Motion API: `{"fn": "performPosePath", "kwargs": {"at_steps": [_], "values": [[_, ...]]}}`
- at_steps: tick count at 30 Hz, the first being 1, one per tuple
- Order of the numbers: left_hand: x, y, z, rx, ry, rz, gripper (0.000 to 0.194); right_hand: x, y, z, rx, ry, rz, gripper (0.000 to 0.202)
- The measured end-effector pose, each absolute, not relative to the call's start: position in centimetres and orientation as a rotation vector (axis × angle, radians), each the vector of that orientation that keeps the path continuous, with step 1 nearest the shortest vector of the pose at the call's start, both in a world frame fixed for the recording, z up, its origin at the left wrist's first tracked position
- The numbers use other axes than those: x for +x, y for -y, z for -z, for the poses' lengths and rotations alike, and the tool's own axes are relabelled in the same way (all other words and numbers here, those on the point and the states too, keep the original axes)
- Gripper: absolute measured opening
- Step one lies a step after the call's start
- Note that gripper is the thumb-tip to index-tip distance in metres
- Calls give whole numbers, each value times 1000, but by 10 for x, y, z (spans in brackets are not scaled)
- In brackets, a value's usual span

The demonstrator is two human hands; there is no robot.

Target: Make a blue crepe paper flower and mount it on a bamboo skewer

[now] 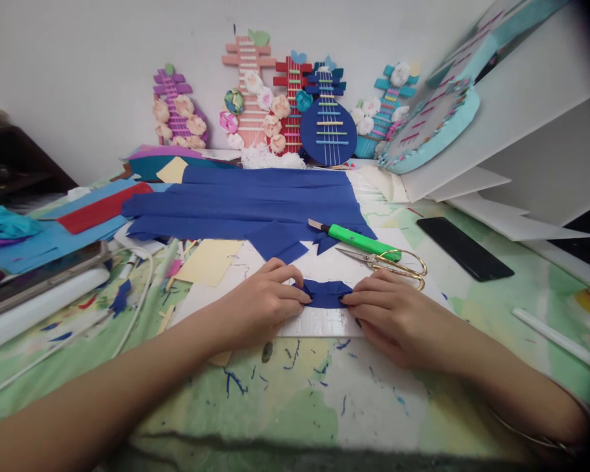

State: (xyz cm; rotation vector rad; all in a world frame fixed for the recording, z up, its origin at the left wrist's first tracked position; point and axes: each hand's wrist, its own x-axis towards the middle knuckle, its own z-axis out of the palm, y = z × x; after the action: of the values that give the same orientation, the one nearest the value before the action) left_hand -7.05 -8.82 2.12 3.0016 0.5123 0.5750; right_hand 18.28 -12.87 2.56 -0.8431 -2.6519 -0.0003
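Observation:
A small folded piece of blue crepe paper lies on a white board in front of me. My left hand grips its left end, fingers closed. At the other end, my right hand pinches the paper between thumb and fingers. Just beyond the right hand lie gold-handled scissors and a green craft knife with its blade exposed. A square of the same blue paper sits past the left hand. Long blue paper strips stretch across the table behind it.
Several decorated lute-shaped crafts, one dark blue, lean against the wall. A black phone and a white stick lie right. Red paper, a cable and a dark device are left. Blue scraps litter the tablecloth.

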Motion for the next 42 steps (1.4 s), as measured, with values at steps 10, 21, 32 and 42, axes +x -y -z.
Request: {"fn": "performPosePath", "kwargs": {"at_steps": [10,21,32,42], "values": [[-72,88,-23,3033,-459,-583,22,184,127,-26,-853,2709,-42,20],[-70,87,-15,2707,-581,-983,17,181,119,-24,-936,2359,-154,15],[-48,81,-9,2331,-1153,-635,16,155,101,-15,-1231,2271,-592,45],[-49,81,-17,1800,-830,-739,27,150,94,-25,-1153,1866,-1103,27]]}}
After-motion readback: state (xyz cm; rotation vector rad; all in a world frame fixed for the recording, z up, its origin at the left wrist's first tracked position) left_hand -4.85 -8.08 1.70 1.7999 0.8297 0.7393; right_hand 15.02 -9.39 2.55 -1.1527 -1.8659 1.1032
